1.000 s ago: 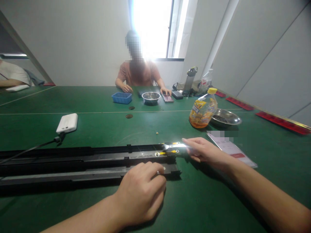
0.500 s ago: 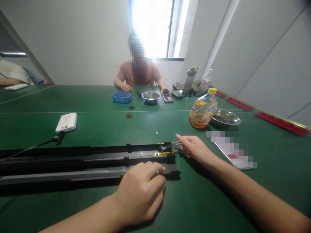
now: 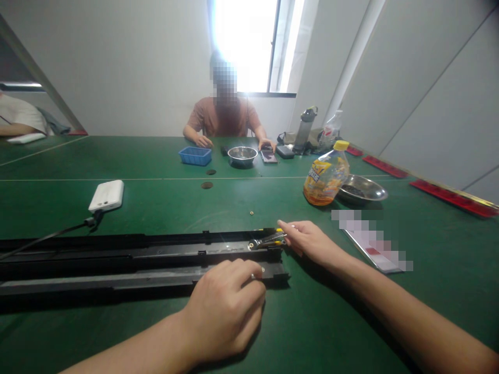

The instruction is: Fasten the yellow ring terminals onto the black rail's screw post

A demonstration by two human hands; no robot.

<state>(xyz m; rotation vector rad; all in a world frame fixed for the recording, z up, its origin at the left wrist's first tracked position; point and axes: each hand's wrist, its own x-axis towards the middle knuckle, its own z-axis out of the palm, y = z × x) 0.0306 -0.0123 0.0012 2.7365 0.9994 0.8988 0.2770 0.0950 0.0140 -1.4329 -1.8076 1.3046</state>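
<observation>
My right hand is closed round a metal wrench. The ring end of the wrench sits at a small round fastener on the far black rail, near its right end. Something yellow lies along the rail beneath the wrench. My left hand is over the right part of the near black rail. Its fingers are curled, thumb against index finger, with a small glint between them; what they hold is mostly hidden. Beyond the rails a small brass-coloured ring lies on the green table.
At the left a white box has a black cable running from it. A bottle with a yellow cap and a metal bowl stand right of centre, behind a blurred flat object. Another person sits opposite, near a blue basket.
The wrench's ring end has moved slightly left and down onto the fastener, which showed uncovered before. My right hand has shifted a little with it. My left hand stays in place.
</observation>
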